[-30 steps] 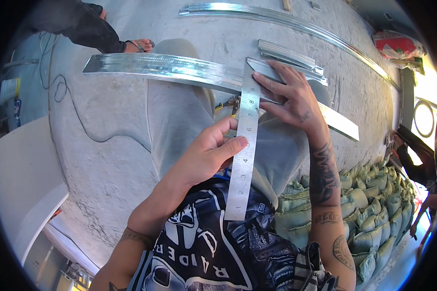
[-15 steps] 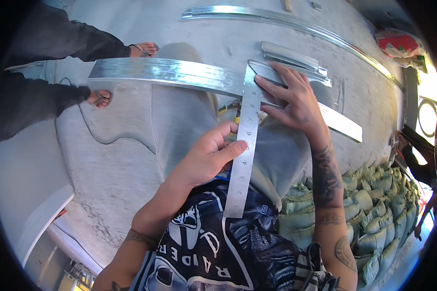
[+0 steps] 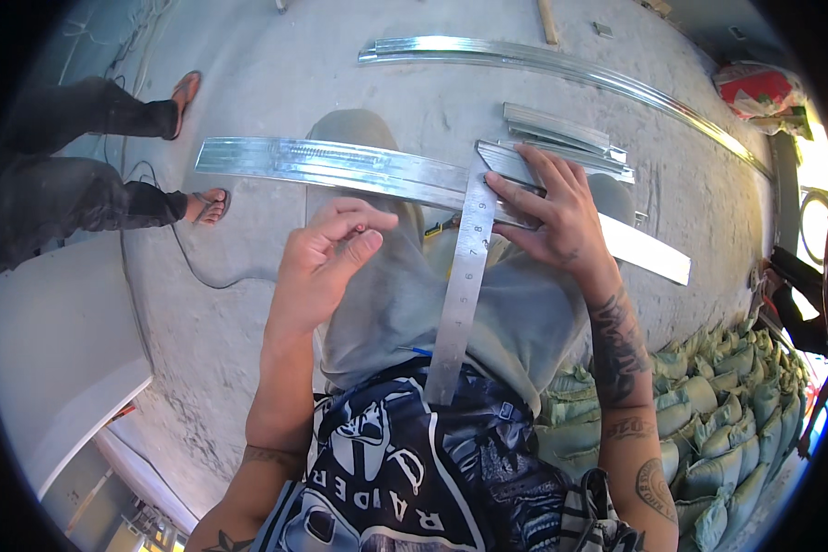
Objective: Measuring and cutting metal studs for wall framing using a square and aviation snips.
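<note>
A long, shiny metal channel (image 3: 340, 167) lies across my knees, its right end passing beneath my right hand. My right hand (image 3: 557, 207) presses down on it, closed over the channel and the far end of a flat steel ruler (image 3: 465, 267). The ruler crosses the channel and runs back toward my shirt; my fingers hide part of its far end. Left of the ruler, my left hand (image 3: 327, 253) is raised and apart from it. Its fingers are curled with the index pointing right; a small reddish spot shows by the thumb, too small to name.
Short metal channels (image 3: 561, 133) lie beyond my right knee, and a long one (image 3: 561, 66) farther off. Filled green sacks (image 3: 699, 405) are piled at right. Another person's sandalled feet (image 3: 209, 206) stand at left near a dark cable (image 3: 198, 271). A red-and-white bag (image 3: 754, 90) sits far right.
My left hand has let go of the ruler and moved left and up. My right hand stays on the channel and ruler. The other person's feet have shifted at left.
</note>
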{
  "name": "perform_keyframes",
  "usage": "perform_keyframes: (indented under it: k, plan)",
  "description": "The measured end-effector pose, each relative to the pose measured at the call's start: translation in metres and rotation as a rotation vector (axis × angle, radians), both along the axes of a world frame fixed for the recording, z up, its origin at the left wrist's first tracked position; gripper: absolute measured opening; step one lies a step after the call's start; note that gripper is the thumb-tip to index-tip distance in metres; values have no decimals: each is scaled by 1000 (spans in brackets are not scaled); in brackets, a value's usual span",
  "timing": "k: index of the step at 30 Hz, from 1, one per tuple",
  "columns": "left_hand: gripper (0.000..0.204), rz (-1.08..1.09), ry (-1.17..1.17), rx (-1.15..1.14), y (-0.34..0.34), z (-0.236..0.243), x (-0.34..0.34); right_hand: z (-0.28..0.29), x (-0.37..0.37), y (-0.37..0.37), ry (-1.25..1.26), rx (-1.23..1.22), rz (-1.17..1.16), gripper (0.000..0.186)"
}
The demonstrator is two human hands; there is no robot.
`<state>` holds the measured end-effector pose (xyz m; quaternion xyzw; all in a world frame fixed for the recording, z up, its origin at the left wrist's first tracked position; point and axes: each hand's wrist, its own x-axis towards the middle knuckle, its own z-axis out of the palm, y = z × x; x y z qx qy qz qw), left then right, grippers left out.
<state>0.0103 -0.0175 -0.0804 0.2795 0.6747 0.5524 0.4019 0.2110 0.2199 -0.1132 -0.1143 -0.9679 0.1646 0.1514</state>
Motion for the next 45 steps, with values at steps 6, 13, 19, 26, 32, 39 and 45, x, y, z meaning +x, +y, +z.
perform_keyframes:
  k: [6,13,19,26,32,39,45]
  plan:
    - [18,102,-130,149,23,12,-4,3,-1,11,-16,-136,27,60]
    - [9,94,-159,113,47,-4,9,6,-1,15,-59,-150,33,55]
    - [7,263,-30,236,51,4,-10,9,-7,8,51,-67,43,60]
    - [25,216,97,258,93,-8,-48,8,-21,1,179,41,47,58]
    - [28,115,278,191,112,-60,-49,-8,-21,6,183,58,36,55]
    - [25,75,434,181,114,-63,-43,-11,-15,5,163,78,29,50]
    - [25,32,433,128,114,-56,-41,-11,-16,6,174,70,26,52]
